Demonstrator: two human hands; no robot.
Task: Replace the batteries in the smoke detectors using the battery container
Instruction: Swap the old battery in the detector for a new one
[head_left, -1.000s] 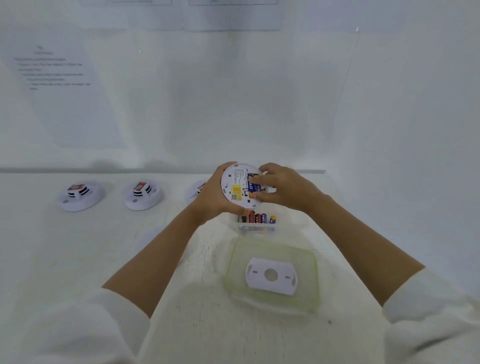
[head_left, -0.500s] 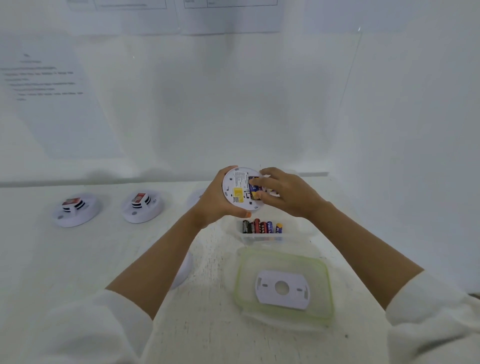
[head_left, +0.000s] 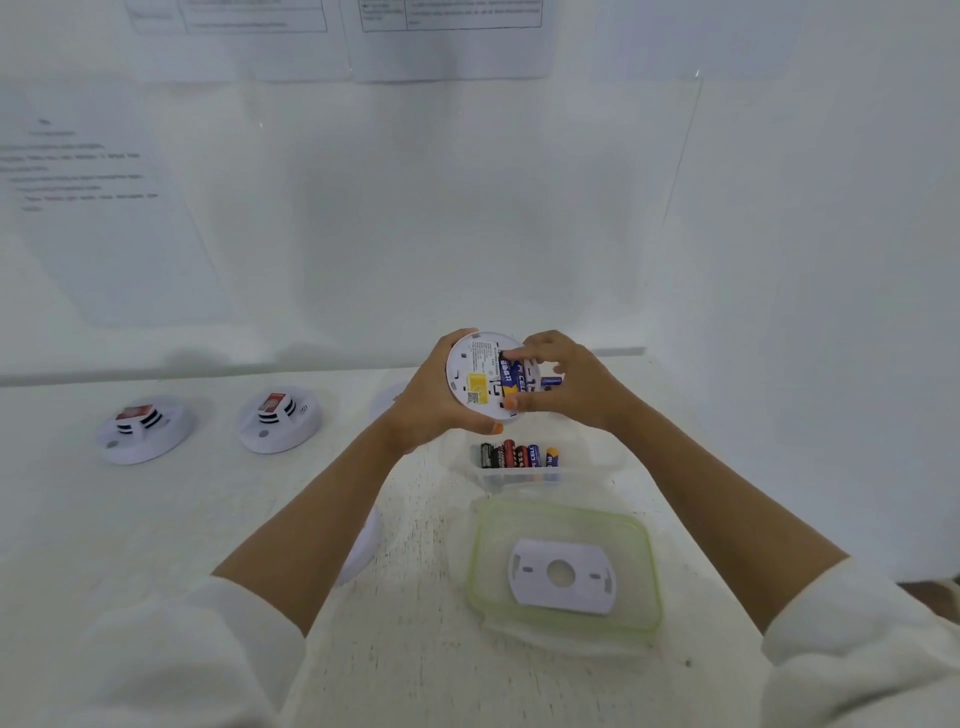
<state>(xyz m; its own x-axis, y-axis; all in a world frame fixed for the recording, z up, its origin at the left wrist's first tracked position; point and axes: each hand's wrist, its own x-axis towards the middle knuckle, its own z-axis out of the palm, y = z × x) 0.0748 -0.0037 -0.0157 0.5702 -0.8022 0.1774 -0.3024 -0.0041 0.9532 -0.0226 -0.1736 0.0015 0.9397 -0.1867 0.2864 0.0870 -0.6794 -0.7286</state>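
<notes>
Our left hand (head_left: 431, 400) grips one smoke detector (head_left: 475, 371); our right hand (head_left: 569, 387) pinches one battery (head_left: 511, 375) in it. Two detectors (head_left: 280, 422) lie at nine o'clock, six batteries (head_left: 519, 456) at six.

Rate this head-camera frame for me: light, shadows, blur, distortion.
Head view: flat, bright light washes the white table into the walls. Shadows are faint and soft. Text on the wall sheets is too blurred to read, while the battery label in the held smoke detector is fairly crisp. The wide-angle lens stretches the sleeves at the bottom corners.
</notes>
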